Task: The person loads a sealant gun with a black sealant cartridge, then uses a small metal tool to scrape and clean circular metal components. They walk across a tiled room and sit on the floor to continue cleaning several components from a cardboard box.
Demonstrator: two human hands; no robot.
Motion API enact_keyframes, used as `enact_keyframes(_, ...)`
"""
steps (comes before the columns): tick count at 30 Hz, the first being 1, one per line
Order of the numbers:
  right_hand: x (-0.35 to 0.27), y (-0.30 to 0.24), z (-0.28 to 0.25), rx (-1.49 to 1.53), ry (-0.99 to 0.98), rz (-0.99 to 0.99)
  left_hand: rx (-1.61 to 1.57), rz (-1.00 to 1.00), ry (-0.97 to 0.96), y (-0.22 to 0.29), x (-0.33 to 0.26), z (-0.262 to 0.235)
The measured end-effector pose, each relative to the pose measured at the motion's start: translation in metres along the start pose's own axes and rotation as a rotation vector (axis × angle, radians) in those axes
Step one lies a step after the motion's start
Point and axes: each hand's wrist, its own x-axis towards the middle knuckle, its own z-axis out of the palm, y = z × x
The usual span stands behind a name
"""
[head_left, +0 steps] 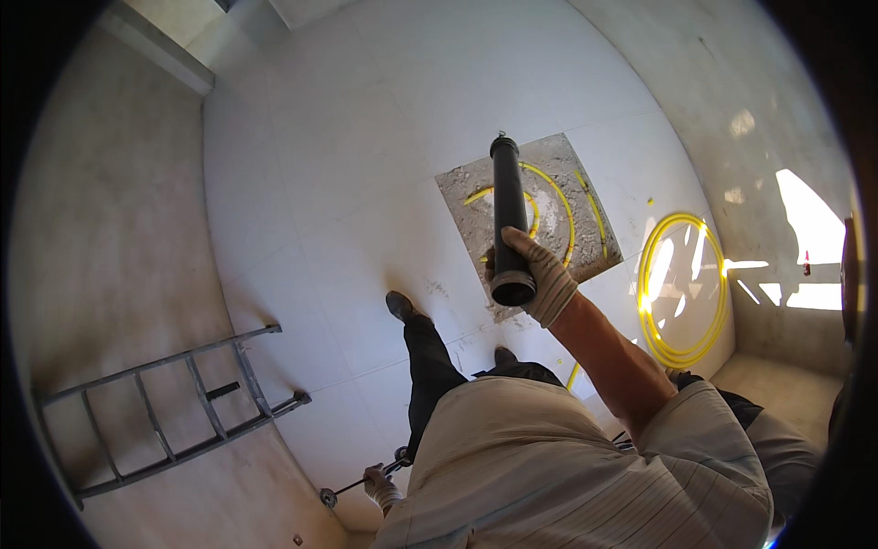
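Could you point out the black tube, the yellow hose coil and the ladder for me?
Black tube (508, 206): head view, middle of its barrel.
Yellow hose coil (647, 302): head view, left side of the loop.
Ladder (151, 407): head view, a middle rung.

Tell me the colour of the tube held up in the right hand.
Black: the tube, gripped by the gloved right hand, shows best in the head view.
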Motion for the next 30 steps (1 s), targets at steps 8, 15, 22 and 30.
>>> enact_keyframes(8,0.083,-0.013,0.234,0.332,-0.100,0.084,-0.053,0.009,-0.131,0.116,0.161,0.094)
enact_keyframes(15,0.152,-0.043,0.404,0.181,-0.234,0.092,-0.078,0.128,-0.125,0.366,0.276,0.152)
enact_keyframes(22,0.282,-0.077,0.513,-0.387,-0.353,0.082,-0.193,0.151,0.042,0.489,0.372,0.243)
enact_keyframes(30,0.441,-0.129,0.690,-1.215,-0.351,-0.057,0.054,0.126,0.037,0.546,0.427,0.317)
